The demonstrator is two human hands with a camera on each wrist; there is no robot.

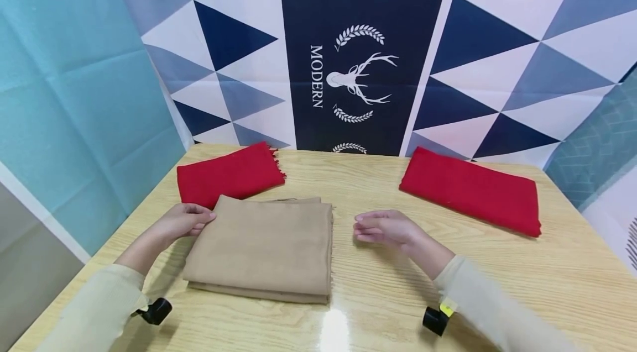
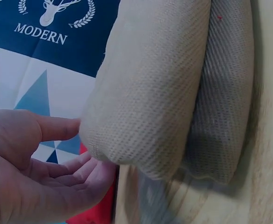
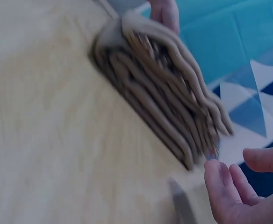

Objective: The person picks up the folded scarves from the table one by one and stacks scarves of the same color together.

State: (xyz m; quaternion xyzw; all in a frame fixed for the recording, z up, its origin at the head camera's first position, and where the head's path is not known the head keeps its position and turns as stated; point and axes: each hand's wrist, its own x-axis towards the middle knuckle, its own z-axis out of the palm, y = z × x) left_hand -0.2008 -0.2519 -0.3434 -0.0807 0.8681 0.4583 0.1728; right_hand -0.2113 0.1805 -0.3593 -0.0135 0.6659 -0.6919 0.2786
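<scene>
A folded tan cloth [image 1: 261, 247] lies on the table in several layers, its frayed ends along the right side. My left hand [image 1: 186, 222] pinches its upper left edge. In the left wrist view the thumb [image 2: 59, 128] meets the rounded fold of the tan cloth [image 2: 146, 88], and the fingers [image 2: 92, 175] reach in under it. My right hand [image 1: 385, 227] is held apart from the cloth on its right, fingers loosely bent and holding nothing. From the right wrist, the cloth's stacked layers [image 3: 150, 93] show end-on, just beyond the right hand [image 3: 248, 191].
A folded red cloth [image 1: 231, 175] with a fringed end lies behind the tan cloth at left, partly covered by it. Another red cloth [image 1: 470, 189] lies at the back right. The wooden table [image 1: 368, 280] ends at a patterned curtain [image 1: 244, 53].
</scene>
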